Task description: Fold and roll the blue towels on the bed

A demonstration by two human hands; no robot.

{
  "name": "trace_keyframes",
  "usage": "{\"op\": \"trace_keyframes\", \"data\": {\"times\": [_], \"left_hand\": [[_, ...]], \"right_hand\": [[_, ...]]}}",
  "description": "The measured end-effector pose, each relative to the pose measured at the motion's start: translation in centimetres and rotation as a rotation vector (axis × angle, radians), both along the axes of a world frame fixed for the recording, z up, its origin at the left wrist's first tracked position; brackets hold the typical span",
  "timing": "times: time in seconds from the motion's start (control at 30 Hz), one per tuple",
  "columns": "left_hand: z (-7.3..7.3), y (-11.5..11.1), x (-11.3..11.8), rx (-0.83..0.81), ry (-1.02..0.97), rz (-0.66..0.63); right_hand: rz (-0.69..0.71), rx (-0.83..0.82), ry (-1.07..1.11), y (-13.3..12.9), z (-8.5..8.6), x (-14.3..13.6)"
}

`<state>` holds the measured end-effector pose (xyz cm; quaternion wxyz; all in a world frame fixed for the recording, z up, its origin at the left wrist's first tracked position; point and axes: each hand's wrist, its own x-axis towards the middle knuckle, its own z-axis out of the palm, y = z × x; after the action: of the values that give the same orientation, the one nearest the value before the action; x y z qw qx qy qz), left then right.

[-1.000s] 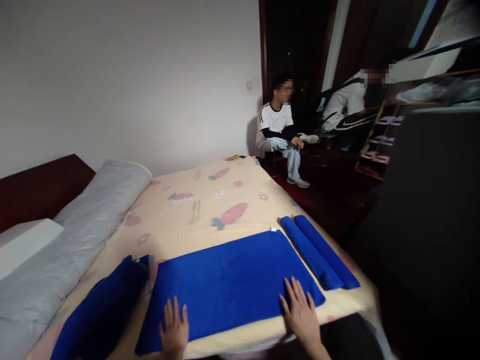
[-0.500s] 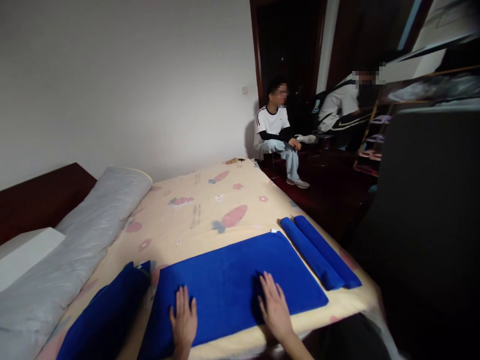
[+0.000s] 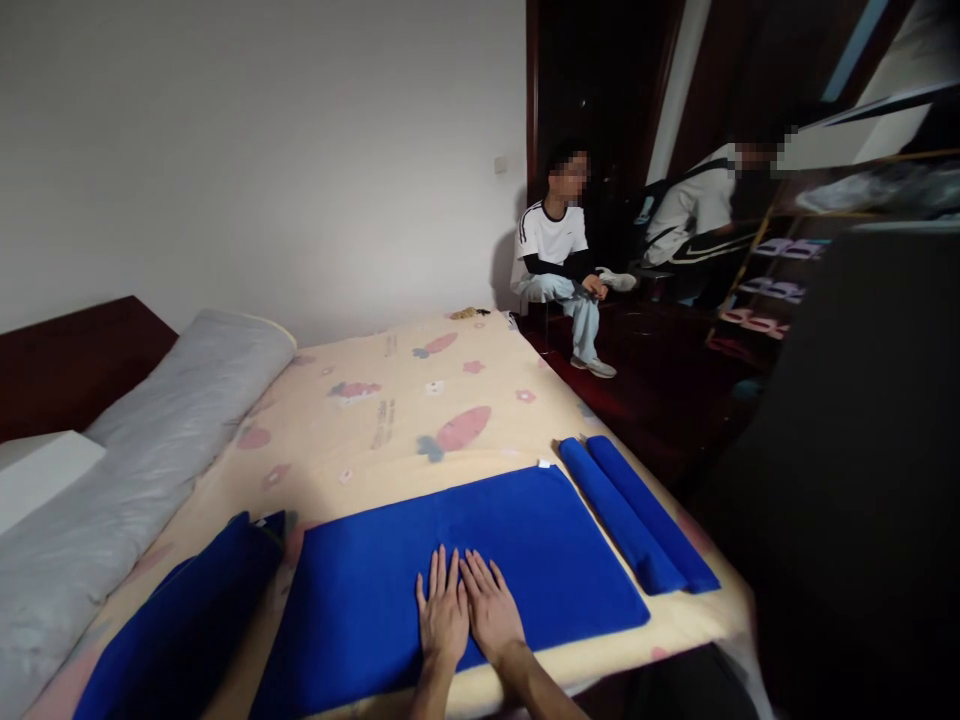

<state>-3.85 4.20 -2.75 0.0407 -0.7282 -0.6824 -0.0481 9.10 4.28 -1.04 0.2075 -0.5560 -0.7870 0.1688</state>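
Note:
A blue towel (image 3: pixel 375 570) lies spread flat near the front edge of the bed, with a small white tag at its far right corner. My left hand (image 3: pixel 444 610) rests palm down on its middle, fingers stretched out. Right beside it, my right hand (image 3: pixel 491 605) also lies flat on the cloth, the two hands touching or nearly so. To the right are two rolled blue towels (image 3: pixel 622 515), side by side. At the left sits a loosely heaped blue cloth (image 3: pixel 180 620), its near part in shadow.
The bed (image 3: pixel 405 390) has a cream sheet with a carrot print. A long grey pillow (image 3: pixel 180 400) and a white box (image 3: pixel 45 475) lie at the left. One person (image 3: pixel 555 240) sits beyond the bed; another (image 3: pixel 697 210) bends near a shoe rack (image 3: pixel 772 285). A dark panel (image 3: pixel 847 420) stands at right.
Both hands have come together at the middle of the spread towel: the left moved right, the right moved left. The camera view has shifted slightly.

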Motion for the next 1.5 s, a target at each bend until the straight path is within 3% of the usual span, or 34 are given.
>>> {"op": "trace_keyframes", "data": {"times": [0.17, 0.27, 0.37, 0.5, 0.6, 0.67, 0.73, 0.8, 1.0, 1.07, 1.13, 1.27, 1.43, 1.5], "left_hand": [[1.0, 0.1, 0.4, -0.047, -0.034, 0.015], [1.5, 0.1, 0.7, -0.059, -0.052, 0.033], [2.1, 0.0, 1.1, -0.061, -0.067, 0.052], [2.7, -0.3, 1.3, -0.047, -0.078, 0.046], [2.7, -0.3, 1.3, -0.039, -0.083, 0.046], [2.5, -0.3, 1.3, -0.032, -0.087, 0.046], [2.3, -0.4, 1.3, -0.026, -0.092, 0.046], [2.1, -0.4, 1.2, -0.018, -0.101, 0.043], [1.5, -0.3, 0.9, -0.036, -0.08, 0.018], [1.2, -0.2, 0.8, -0.069, -0.053, 0.003], [1.0, -0.2, 0.8, -0.082, -0.047, 0.007], [1.0, -0.2, 0.8, -0.029, -0.087, 0.027], [1.8, -0.3, 0.9, -0.018, -0.145, 0.022], [1.9, -0.4, 0.8, -0.021, -0.156, 0.023]], "right_hand": [[0.0, 0.041, -0.006, 0.2, -0.5, -0.3], [0.004, 0.069, -0.033, 0.4, -1.0, 1.1], [-0.13, 0.087, -0.07, 0.3, -1.8, 5.0], [-0.406, 0.154, -0.138, -1.1, -3.4, 13.3], [-0.462, 0.21, -0.179, -2.4, -4.2, 18.3], [-0.461, 0.234, -0.182, -2.8, -4.1, 19.3], [-0.453, 0.248, -0.162, -2.6, -3.4, 17.8], [-0.386, 0.242, -0.121, -1.9, -2.2, 14.4], [0.052, 0.113, -0.002, 1.5, 1.5, 2.1], [0.162, 0.078, 0.016, 2.3, 1.9, 0.2], [0.234, 0.062, 0.014, 3.0, 1.6, 0.0], [0.208, 0.105, -0.059, 4.5, -0.2, 4.6], [-0.153, 0.176, -0.182, 6.3, -2.6, 14.8], [-0.24, 0.19, -0.209, 6.7, -3.1, 17.4]]}}
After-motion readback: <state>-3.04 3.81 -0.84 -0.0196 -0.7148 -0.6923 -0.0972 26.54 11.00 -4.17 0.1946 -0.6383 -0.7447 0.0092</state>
